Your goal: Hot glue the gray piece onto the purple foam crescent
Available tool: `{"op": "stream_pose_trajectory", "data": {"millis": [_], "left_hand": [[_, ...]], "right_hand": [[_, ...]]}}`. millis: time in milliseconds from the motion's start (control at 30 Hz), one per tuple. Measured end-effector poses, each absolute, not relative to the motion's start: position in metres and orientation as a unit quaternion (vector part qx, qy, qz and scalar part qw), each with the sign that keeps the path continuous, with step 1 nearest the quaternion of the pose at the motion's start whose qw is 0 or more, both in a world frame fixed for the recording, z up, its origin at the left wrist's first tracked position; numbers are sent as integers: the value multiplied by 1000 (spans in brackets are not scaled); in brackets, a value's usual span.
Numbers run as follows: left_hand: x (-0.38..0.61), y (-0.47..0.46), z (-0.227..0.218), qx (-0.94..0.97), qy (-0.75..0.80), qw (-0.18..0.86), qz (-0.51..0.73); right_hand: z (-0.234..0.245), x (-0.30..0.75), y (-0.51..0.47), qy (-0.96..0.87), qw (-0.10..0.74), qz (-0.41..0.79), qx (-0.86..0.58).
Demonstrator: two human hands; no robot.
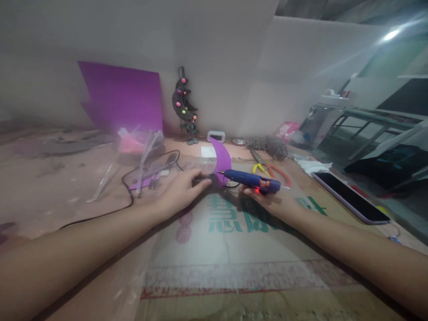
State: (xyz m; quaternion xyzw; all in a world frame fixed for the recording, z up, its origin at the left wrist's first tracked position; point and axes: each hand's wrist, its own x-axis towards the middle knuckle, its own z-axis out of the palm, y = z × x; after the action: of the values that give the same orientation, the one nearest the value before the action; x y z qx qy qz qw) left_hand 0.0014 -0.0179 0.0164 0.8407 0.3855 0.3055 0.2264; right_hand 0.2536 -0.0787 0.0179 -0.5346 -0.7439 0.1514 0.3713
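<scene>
My right hand (267, 200) is closed round a blue glue gun (252, 179) with a red light glowing on its body; the nozzle points left. The nozzle tip sits against a purple crescent-shaped foam piece (221, 159) that stands upright on the table. My left hand (182, 189) lies palm down beside it, fingertips pinched on the crescent's lower edge. Both forearms stretch over a printed cardboard sheet (234, 240) covering the table.
A black cable (133, 196) loops at the left by clear plastic bags (140, 142). A purple foam sheet (123, 96) and a dark moon ornament (183, 104) lean on the wall. Pliers (264, 168), twine (269, 146) and a phone (351, 196) lie right.
</scene>
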Motion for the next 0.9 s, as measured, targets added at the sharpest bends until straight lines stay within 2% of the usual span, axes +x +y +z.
{"op": "stream_pose_trajectory", "data": {"millis": [500, 900], "left_hand": [[1, -20, 17, 854, 381, 194, 296], [1, -20, 18, 838, 389, 230, 305]], "right_hand": [[21, 253, -81, -775, 321, 94, -536], [24, 253, -83, -798, 315, 56, -511]]}}
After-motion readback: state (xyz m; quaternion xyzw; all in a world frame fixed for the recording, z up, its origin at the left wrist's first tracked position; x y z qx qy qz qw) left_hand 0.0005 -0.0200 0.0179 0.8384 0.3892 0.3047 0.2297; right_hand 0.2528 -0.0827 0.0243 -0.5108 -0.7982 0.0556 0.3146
